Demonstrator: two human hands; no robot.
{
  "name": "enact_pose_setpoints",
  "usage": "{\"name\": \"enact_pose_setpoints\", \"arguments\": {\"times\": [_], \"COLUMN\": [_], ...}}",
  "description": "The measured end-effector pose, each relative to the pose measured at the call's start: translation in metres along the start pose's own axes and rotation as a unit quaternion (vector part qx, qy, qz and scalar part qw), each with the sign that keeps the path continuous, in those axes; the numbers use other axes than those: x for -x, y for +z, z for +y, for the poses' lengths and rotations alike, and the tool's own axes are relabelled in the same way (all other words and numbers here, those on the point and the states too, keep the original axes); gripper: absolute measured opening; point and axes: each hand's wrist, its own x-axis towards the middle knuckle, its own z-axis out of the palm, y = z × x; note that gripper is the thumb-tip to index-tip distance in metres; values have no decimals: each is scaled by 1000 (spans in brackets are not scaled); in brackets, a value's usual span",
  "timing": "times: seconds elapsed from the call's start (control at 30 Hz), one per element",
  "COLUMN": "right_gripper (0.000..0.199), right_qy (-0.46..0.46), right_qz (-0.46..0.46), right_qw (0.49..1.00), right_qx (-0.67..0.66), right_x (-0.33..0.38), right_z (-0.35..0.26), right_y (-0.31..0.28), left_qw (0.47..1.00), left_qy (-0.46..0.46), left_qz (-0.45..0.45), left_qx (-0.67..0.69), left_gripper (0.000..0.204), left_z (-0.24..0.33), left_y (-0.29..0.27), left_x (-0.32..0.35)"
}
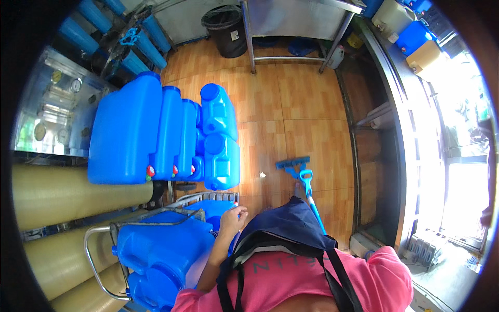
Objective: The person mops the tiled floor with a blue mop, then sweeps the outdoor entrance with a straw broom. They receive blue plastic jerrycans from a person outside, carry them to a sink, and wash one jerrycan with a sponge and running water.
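Note:
My left hand (235, 219) hangs low beside the nearest blue jugs, its fingers curled in with nothing visible between them. Right next to it lies a blue water jug (210, 209) at a metal hand truck (102, 229), along with larger blue jugs (150, 239). My right hand does not show; only the pink sleeve is seen on that side. In front of my body a blue stick (316, 216) with a loop grip (306, 177) rises near a blue brush head (294, 163) on the floor. A navy apron (286, 223) hides part of the stick.
Several upright blue jugs (127, 130) stand at the left, some with red taps. Beige cylinders (78, 192) and a gauge panel (60, 104) are beyond them. A black bin (227, 39) and a steel table (299, 21) stand ahead. A white scrap (262, 174) lies on the tiles.

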Motion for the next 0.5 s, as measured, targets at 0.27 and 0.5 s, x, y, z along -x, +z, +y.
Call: {"name": "enact_pose_setpoints", "arguments": {"times": [0.27,0.5], "right_gripper": [30,21], "right_qy": [9,-190], "right_qz": [-79,-54], "right_qw": [989,948], "right_qx": [-128,-250], "right_x": [-155,-392], "right_z": [-153,-517], "right_y": [-48,-129], "left_qw": [999,993], "left_qy": [-18,-72], "left_qz": [36,62], "left_qx": [-9,-64], "left_gripper": [20,20], "left_z": [36,78], "left_y": [13,29], "left_x": [-63,-113]}}
